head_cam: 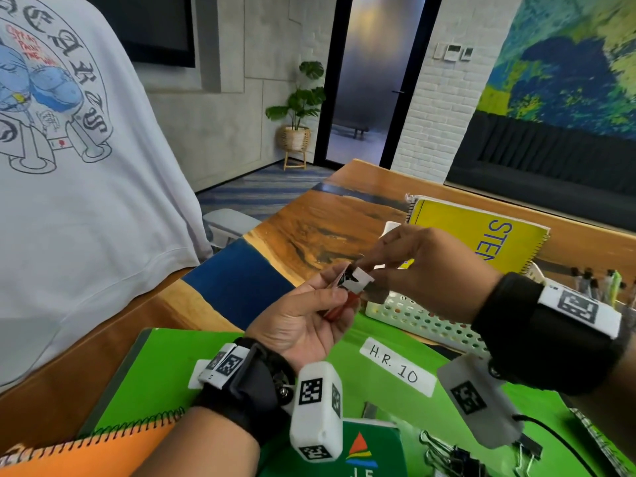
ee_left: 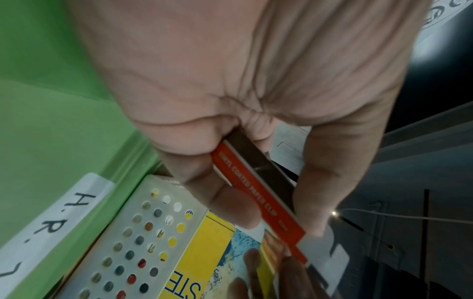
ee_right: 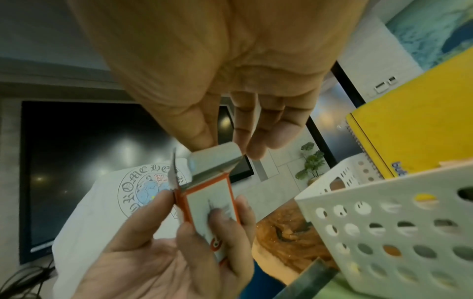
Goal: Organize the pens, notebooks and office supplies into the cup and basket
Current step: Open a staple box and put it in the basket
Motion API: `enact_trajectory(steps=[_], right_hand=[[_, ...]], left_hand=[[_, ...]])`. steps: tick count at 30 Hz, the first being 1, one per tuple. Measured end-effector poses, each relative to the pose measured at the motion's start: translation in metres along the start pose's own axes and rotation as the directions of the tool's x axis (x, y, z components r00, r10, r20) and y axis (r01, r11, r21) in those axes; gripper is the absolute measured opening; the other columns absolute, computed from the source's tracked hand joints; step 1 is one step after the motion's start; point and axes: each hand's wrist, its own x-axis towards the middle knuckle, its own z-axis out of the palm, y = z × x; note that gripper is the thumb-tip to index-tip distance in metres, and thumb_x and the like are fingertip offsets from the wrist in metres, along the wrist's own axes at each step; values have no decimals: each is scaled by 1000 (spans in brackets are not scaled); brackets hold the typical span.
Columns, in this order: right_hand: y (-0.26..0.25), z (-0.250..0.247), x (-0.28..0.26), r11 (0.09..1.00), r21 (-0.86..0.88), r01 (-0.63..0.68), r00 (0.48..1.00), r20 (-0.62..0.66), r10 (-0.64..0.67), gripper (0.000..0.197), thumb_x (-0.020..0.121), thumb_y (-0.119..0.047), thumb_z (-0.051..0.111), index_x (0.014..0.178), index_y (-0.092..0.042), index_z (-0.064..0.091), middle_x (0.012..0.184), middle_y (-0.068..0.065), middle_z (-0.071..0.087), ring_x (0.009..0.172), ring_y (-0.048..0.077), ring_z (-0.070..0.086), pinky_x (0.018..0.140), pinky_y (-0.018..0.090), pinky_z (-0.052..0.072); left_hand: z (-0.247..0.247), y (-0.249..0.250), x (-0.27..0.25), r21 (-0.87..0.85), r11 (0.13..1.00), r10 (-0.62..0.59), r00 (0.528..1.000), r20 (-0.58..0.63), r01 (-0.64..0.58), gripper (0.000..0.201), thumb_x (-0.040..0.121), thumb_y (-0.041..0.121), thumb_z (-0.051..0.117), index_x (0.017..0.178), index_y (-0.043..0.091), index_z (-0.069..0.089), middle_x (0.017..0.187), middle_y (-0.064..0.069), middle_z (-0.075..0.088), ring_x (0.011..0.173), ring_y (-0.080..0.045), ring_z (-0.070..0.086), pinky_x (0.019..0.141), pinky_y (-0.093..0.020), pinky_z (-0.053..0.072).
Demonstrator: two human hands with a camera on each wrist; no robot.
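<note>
While both hands work above the table (head_cam: 344, 218), the left hand (head_cam: 303, 325) grips one small orange box (ee_right: 212, 218), fingers curled round its sides and thumb on one edge. Printing on the box side reads "VINYL COATED PAPER CLIP" in the left wrist view. The right hand (head_cam: 426, 266) pinches the box's white end flap (ee_right: 215, 159) between thumb and fingertips; the flap stands open, bent away from the box body. The box is held in the air, just beside the near corner of the basket (head_cam: 426, 321).

One white perforated basket stands on the table, touching the far edge of the green folder (head_cam: 378, 342). One yellow spiral notebook (head_cam: 481, 232) stands tilted in the basket, its cover lettering partly hidden by the right hand. Pens (head_cam: 599, 284) stand upright to the right of the basket; their holder is hidden by the right wrist, and their count cannot be told.

One green folder lies flat at the near edge, bearing one white label (head_cam: 395, 366) marked "H.R. 10". One orange spiral notebook (head_cam: 86, 452) lies at the lower left, overlapping the folder. One small green booklet (head_cam: 375, 445) rests on the folder. Several binder clips (head_cam: 447, 456) lie in a loose heap on the folder at lower right; an exact count cannot be told.

One person in a white printed shirt (head_cam: 86, 166) stands at the left side of the table.
</note>
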Motion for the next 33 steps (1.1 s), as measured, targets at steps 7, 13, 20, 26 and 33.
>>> enact_trajectory(steps=[7,13,20,26,33], right_hand=[[-2,10,-3,991,130,-16,1000,-8,17,22,84,-25,78,85,-46,74,91,-12,72,73,4,66,71,21,51],[-7,15,-7,989,-101,108,990,100,-98,12,89,-30,71,96,-33,79,110,-11,60,87,1,57,71,13,45],[-7,17,-5,996,-79,46,993,111,-37,13,89,-27,67,95,-32,78,117,-12,57,95,5,60,84,29,50],[-8,15,-1,981,192,-21,998,-50,31,10,90,-21,69,82,-22,75,75,-6,74,66,6,71,62,20,54],[-3,13,3,964,253,-85,995,-24,94,46,86,-59,60,83,-16,76,77,3,75,75,27,71,75,50,57]], left_hand=[[-4,4,-1,-78,996,-43,999,8,43,75,63,8,89,130,3,56,105,-19,64,91,-31,63,64,-28,60],[-5,3,-1,-101,992,-74,997,-15,73,75,65,12,91,131,0,58,106,-20,63,89,-30,63,58,-27,59],[-4,3,-3,-105,990,-90,996,10,90,68,61,10,92,121,-2,64,105,-21,65,89,-30,64,59,-29,60],[1,1,-3,-92,994,-53,999,15,54,81,59,3,91,133,5,59,112,-22,65,92,-32,64,68,-33,62],[-1,2,-1,-87,995,-48,999,-18,47,67,73,5,75,137,7,55,118,-23,62,93,-31,61,73,-32,60]])
